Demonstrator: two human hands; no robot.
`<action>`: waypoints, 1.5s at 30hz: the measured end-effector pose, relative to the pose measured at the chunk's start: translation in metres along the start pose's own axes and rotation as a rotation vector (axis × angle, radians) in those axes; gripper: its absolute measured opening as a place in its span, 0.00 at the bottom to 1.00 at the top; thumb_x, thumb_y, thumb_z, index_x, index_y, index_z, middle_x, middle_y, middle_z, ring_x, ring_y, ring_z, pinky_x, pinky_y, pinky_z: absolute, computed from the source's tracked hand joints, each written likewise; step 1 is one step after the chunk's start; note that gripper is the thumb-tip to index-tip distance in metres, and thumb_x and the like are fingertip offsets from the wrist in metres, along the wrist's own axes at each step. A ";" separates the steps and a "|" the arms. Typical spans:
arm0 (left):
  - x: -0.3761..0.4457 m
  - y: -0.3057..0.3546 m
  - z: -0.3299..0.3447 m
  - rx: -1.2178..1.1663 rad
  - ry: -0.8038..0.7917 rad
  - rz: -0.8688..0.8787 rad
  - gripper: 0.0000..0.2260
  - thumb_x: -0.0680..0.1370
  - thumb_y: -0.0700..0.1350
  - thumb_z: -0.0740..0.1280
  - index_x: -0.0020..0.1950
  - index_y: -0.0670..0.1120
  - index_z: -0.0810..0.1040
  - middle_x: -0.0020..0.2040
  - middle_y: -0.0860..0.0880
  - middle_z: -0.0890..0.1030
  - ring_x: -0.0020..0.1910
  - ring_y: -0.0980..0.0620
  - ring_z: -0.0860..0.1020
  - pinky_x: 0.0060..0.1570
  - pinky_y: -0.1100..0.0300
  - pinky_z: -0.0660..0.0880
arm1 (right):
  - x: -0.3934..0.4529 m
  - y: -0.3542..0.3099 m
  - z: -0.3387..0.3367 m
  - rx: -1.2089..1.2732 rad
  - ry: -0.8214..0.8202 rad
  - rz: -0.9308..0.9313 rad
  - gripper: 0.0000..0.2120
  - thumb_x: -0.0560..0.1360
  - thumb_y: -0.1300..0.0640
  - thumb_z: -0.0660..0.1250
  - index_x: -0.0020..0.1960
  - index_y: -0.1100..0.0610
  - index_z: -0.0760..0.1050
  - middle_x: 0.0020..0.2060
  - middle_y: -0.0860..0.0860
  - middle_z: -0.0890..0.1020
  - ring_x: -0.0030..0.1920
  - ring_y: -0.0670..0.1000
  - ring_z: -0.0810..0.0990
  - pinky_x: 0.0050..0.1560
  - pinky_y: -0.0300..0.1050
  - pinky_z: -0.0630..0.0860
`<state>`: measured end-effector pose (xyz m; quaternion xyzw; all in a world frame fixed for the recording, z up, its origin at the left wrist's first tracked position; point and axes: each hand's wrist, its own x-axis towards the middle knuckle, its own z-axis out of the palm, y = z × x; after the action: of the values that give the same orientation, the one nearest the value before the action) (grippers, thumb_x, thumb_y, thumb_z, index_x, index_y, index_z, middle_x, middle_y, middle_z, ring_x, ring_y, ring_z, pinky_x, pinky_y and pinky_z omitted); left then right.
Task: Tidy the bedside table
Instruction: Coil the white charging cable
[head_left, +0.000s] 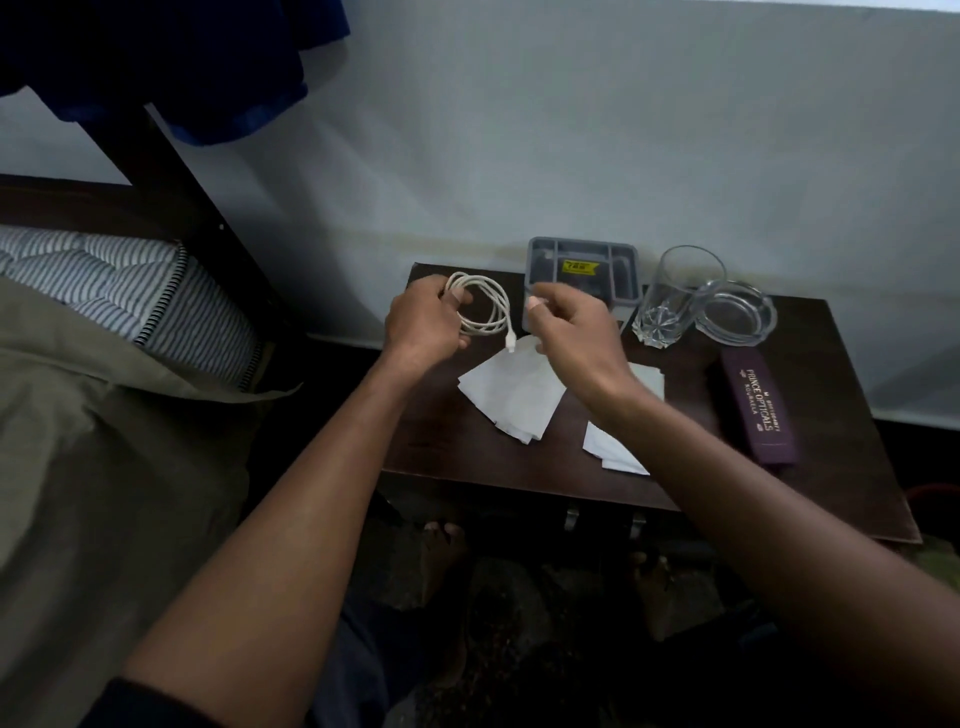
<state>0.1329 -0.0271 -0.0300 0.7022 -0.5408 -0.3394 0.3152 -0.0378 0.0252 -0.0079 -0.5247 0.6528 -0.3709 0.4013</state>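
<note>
— Holding the coiled white charging cable (480, 306) in my left hand (426, 322), fingers clamped round the loops above the dark counter (841, 467); its plug end is dangling free.

— And your right hand (576, 332)?

— It is hovering just beside the coil, fingers loosely curled, gripping nothing I can make out.

— What is lying around?

— White paper sheets (511, 395) are lying under my hands. A grey organizer tray (582, 267) is sitting by the wall, then a drinking glass (675, 296), a glass ashtray (735, 312), and a purple spectacle case (758, 405).
</note>
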 end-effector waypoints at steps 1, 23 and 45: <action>0.004 -0.001 0.006 -0.073 -0.023 -0.046 0.09 0.88 0.47 0.62 0.53 0.48 0.81 0.49 0.44 0.86 0.38 0.44 0.87 0.37 0.60 0.79 | 0.002 -0.002 0.004 -0.044 -0.007 -0.018 0.23 0.82 0.49 0.66 0.76 0.54 0.76 0.64 0.52 0.85 0.64 0.52 0.83 0.69 0.57 0.79; 0.036 -0.029 0.037 0.255 0.085 -0.153 0.10 0.81 0.42 0.68 0.58 0.42 0.87 0.58 0.40 0.86 0.57 0.39 0.83 0.53 0.50 0.81 | 0.031 0.012 0.052 -0.467 0.033 -0.230 0.22 0.72 0.76 0.64 0.62 0.60 0.79 0.61 0.58 0.84 0.58 0.64 0.83 0.53 0.54 0.82; 0.051 -0.036 0.034 -0.117 0.121 -0.294 0.11 0.75 0.38 0.68 0.34 0.47 0.83 0.34 0.49 0.82 0.35 0.48 0.78 0.31 0.61 0.70 | 0.045 0.010 0.077 -0.803 -0.245 -0.308 0.18 0.76 0.67 0.67 0.65 0.61 0.80 0.64 0.59 0.79 0.70 0.64 0.72 0.63 0.57 0.75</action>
<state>0.1340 -0.0711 -0.0859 0.7733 -0.3918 -0.3696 0.3345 0.0229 -0.0219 -0.0536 -0.7700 0.6070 -0.0783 0.1804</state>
